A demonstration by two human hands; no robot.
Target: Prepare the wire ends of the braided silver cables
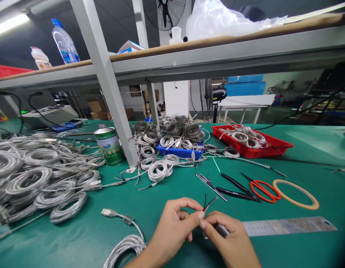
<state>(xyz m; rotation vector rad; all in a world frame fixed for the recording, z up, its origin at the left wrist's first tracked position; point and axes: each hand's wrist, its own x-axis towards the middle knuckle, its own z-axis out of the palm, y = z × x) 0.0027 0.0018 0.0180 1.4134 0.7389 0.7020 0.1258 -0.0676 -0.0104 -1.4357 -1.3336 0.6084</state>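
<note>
Between my two hands, thin wires [207, 205] in dark and reddish colours fan upward from the pinched fingertips. My left hand [175, 227] pinches them between thumb and forefinger. Close against it, my right hand [228, 234] has its thumb and forefinger closed at the same spot, gripping the wires' lower part. A coiled clear-jacketed USB cable [126, 247] lies beside my left forearm, partly hidden by it, its plug [108, 213] pointing left. Under my right hand runs a steel ruler [289, 226], its left end partly covered.
Past my hands lie tweezers [211, 187], black-handled cutters [239, 191], orange-handled scissors [264, 190] and a tape ring [296, 194]. Coiled cables [35, 178] pile up left. A green can [108, 145] stands by the shelf post [105, 82]. Behind are blue [179, 152] and red [252, 150] trays of cables.
</note>
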